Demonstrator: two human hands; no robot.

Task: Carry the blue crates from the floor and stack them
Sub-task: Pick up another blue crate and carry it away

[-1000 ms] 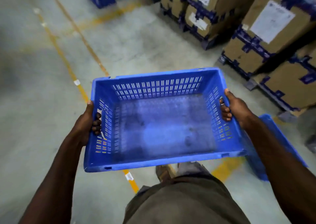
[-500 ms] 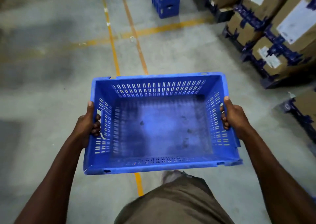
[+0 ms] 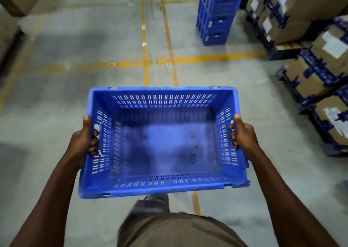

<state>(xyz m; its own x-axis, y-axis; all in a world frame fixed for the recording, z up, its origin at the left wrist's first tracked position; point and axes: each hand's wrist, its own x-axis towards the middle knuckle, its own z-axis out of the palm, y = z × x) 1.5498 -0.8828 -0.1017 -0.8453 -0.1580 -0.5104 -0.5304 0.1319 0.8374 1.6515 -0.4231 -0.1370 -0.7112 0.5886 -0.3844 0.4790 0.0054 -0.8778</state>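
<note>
An empty blue crate (image 3: 162, 188) with slotted walls hangs level in front of me, above the floor. My left hand (image 3: 82, 141) grips its left wall, thumb on the rim and fingers through the handle slot. My right hand (image 3: 243, 133) grips the right wall the same way. A tall stack of blue crates (image 3: 216, 14) stands on the floor ahead, at the upper right.
Cardboard boxes with blue tape (image 3: 318, 71) sit on pallets along the right side. More brown boxes (image 3: 13, 5) are at the upper left. Yellow floor lines (image 3: 145, 62) cross on the grey concrete ahead of me. My leg shows below the crate.
The view has turned and advanced: the stack of blue crates has come closer and more central, and the boxes have slid to the right. Both hands keep the same hold on the crate.
</note>
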